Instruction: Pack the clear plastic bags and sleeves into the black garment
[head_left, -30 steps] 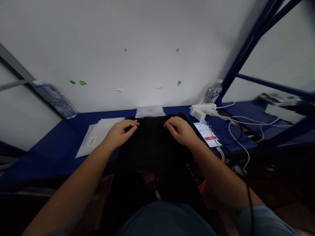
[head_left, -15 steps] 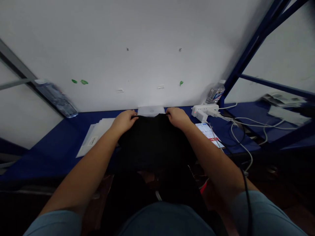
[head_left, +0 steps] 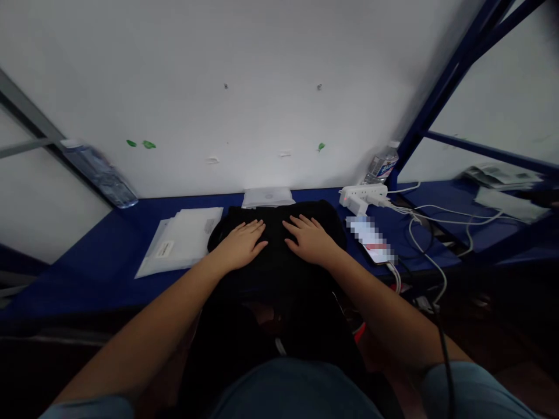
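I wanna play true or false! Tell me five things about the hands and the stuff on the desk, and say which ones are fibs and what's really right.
1. The left hand and right hand both rest on black cloth. True.
2. The right hand is holding the phone. False: the phone lies on the blue desk, to the right of that hand.
3. A white power strip has something plugged into it. True.
4. The flat white packets are to the right of the black cloth. False: the flat white packets lie to its left.
5. The left hand is squeezed into a fist. False: its fingers are stretched out.
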`<state>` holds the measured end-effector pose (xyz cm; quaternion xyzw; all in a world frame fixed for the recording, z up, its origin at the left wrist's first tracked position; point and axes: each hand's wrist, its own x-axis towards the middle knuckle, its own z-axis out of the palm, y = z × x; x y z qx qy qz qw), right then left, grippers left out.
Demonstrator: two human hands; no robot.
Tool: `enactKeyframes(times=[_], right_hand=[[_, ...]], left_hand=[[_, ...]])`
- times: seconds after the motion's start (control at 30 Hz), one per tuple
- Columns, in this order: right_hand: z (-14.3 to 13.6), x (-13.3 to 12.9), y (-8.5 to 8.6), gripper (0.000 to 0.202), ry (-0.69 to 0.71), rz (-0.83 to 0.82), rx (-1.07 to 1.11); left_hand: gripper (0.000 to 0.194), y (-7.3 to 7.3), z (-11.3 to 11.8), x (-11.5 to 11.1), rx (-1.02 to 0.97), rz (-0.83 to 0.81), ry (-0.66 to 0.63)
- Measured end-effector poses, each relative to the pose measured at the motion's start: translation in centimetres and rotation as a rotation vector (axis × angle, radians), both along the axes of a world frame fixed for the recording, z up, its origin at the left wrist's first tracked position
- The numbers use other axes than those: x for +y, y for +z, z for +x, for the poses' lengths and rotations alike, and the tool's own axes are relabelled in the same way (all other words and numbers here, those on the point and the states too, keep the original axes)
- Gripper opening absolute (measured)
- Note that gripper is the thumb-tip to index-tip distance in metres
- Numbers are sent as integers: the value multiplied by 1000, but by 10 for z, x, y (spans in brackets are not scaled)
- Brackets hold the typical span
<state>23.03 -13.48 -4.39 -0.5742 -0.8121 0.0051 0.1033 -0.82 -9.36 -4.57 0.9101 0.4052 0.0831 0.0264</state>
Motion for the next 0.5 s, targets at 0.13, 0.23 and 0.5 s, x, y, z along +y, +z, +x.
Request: enactKeyframes(times=[0.13, 0.23, 0.5], right_hand=[[9, -5, 3, 68, -122, -19, -9], [12, -3, 15, 62, -102, 26, -21], [20, 12, 3, 65, -230, 67, 36]], left_hand=[[59, -3, 0, -1, 18, 32, 24], [59, 2, -2, 4, 30, 20, 12], [59, 7, -14, 14, -12, -30, -19]])
